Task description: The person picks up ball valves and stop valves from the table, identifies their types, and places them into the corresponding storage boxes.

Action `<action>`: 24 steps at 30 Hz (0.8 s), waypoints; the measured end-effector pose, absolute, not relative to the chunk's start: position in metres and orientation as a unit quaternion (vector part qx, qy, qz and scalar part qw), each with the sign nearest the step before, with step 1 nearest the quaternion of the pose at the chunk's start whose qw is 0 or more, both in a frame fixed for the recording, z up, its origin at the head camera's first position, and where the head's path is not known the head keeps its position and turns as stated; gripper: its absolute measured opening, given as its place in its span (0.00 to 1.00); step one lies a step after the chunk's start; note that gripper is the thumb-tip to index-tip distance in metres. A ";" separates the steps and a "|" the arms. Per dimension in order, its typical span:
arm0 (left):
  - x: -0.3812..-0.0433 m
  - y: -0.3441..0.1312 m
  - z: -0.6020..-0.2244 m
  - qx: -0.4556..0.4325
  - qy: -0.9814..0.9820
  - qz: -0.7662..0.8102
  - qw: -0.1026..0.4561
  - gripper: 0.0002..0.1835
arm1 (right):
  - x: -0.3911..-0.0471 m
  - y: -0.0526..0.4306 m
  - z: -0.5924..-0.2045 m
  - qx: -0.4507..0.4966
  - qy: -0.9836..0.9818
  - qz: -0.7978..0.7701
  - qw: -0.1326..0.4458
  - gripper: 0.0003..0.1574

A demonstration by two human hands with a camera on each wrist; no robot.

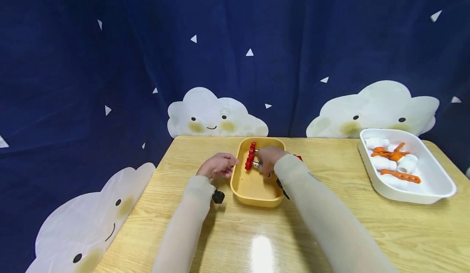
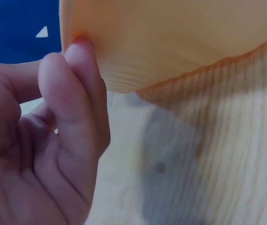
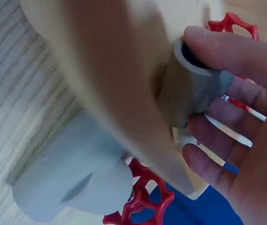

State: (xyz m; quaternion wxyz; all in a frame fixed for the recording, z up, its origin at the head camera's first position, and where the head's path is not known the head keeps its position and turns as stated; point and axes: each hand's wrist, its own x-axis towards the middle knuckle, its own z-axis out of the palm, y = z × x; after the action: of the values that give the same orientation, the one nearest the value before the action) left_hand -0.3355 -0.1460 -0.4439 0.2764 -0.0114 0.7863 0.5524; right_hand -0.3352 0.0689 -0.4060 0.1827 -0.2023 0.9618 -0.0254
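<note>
A yellow tray (image 1: 257,201) sits on the table in the head view. At its left rim is my left hand (image 1: 219,166); its fingertips pinch the tray wall (image 2: 171,37) in the left wrist view. My right hand (image 1: 269,158) is inside the tray, over its right part. In the right wrist view its thumb and fingers hold a grey pipe valve (image 3: 189,89) by its open-ended body. Red handwheels (image 1: 250,156) stand in the tray just left of this hand. Outside the tray's right wall lies another grey valve (image 3: 77,173) with a red handwheel (image 3: 145,197).
On the right of the table stands a white tray (image 1: 437,183) holding several white pipe pieces (image 1: 385,163) and orange parts (image 1: 400,176). A dark blue curtain (image 1: 235,40) with cloud prints hangs behind the table and along its left side.
</note>
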 end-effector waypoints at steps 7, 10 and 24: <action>-0.333 -0.146 -0.442 -0.018 0.791 0.547 0.274 0.10 | -0.336 0.070 -0.412 -0.202 0.964 0.006 0.175 0.29; -0.333 -0.146 -0.444 -0.019 0.795 0.542 0.272 0.09 | -0.335 0.072 -0.415 -0.202 0.964 0.000 0.175 0.32; -0.334 -0.149 -0.444 -0.009 0.790 0.547 0.276 0.09 | -0.337 0.094 -0.408 -0.206 0.954 -0.158 0.149 0.12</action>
State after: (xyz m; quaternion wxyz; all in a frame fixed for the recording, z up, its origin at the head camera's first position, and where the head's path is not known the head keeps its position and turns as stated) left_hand -0.3337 -0.1485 -0.4438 0.2758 -0.0090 0.7902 0.5472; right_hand -0.3375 0.0936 -0.4080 0.1495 -0.2055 0.9541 -0.1583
